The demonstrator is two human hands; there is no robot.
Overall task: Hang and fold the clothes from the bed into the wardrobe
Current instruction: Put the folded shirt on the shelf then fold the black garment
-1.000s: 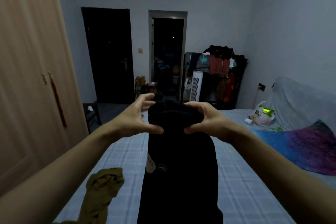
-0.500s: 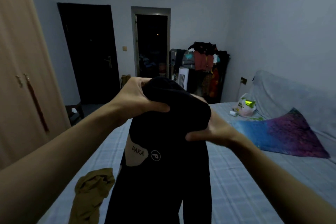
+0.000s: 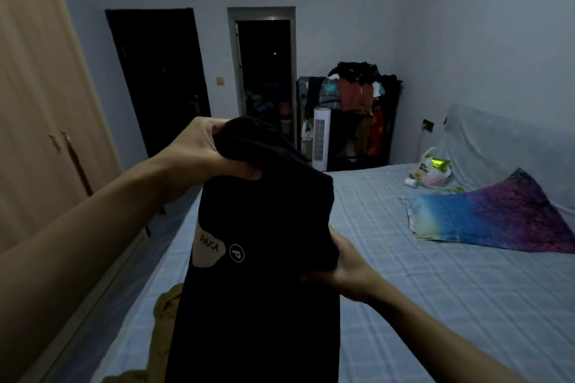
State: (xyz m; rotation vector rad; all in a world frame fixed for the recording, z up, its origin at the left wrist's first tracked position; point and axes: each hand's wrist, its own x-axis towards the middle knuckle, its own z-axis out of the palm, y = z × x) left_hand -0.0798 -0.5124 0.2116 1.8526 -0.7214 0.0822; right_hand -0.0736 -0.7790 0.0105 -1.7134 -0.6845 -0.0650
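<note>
I am holding a black garment up in front of me, over the near left part of the bed. My left hand is gripping its bunched top edge, thumb and fingers curled round the cloth, while my right hand is pinching the garment's right edge lower down, its fingers partly hidden behind the fabric. The garment is hanging down past the bottom of the view, showing a pale patch that reads PAKA and a small round P logo beside it.

An olive-brown garment is lying crumpled at the bed's near left corner, partly behind the black one. The bed is wearing a pale blue checked sheet. Toward its far right side a pillow in blue and purple is lying, and beyond it, near the far right corner, a plastic bag is sitting with a small white object just beside it. A grey cover is draping whatever stands along the bed's right edge.

The wooden wardrobe is filling the left of the room, its doors closed. On the far wall a dark door is standing beside a dark open doorway. Past the bed's far edge a white tower fan is standing next to a rack heaped with clothes.
</note>
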